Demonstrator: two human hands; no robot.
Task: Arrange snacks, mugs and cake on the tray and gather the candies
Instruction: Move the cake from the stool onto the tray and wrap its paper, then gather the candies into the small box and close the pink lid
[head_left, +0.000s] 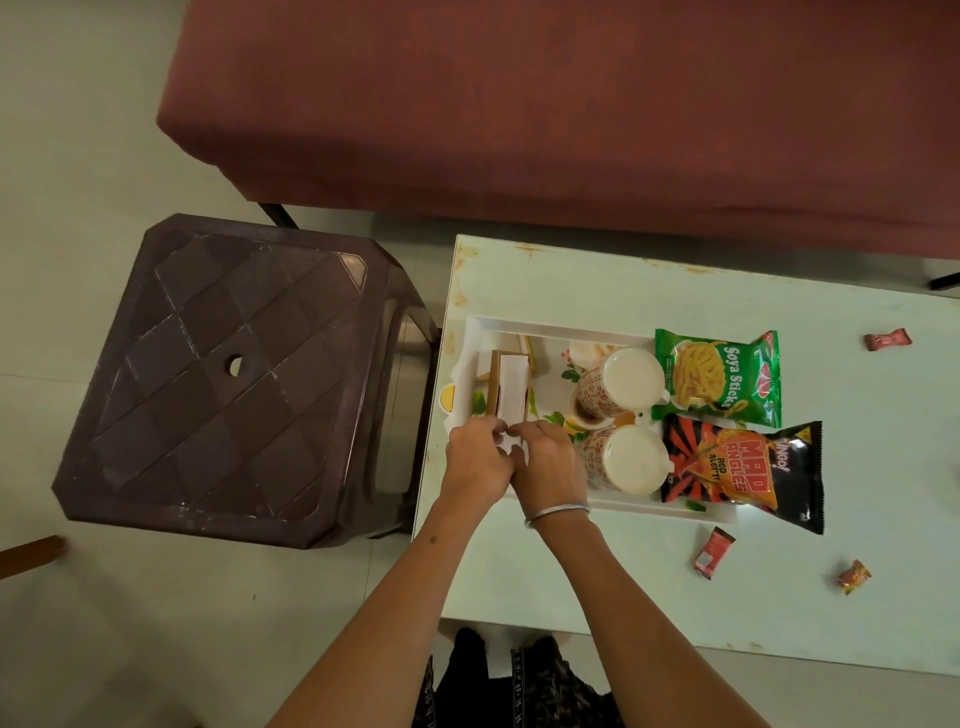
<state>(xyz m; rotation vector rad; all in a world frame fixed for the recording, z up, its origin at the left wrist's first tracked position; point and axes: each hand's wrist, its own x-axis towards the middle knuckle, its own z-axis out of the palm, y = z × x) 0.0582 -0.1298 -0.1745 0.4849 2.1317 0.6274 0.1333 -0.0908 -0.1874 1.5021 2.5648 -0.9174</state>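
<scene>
If the cake box (509, 387) tips while it stands up on its edge, the cake inside could slide or get squashed, because the box looks tall and thin and sits right at the left end of the tray (524, 326). It could also bump the two mugs (621, 384) just beside it and knock one over. The three candies (714, 552) lie apart on the table (545, 566), well away from the hands, so one could get missed or roll off the edge.

The left hand (475, 460) and the right hand (550, 462) are close together at the near end of the box. The fingers of both hands are curled in and seem to pinch a small white flap of the box between them. I cannot tell how tight the hold is.

On the tray, the mugs stand in the middle, one behind the other. The green Soya Sticks bag (719, 379) and the black Mad Angles bag (743, 473) lie at the right end, partly over the rim. A brown plastic stool (228, 374) stands on the floor to the left of the table.
</scene>
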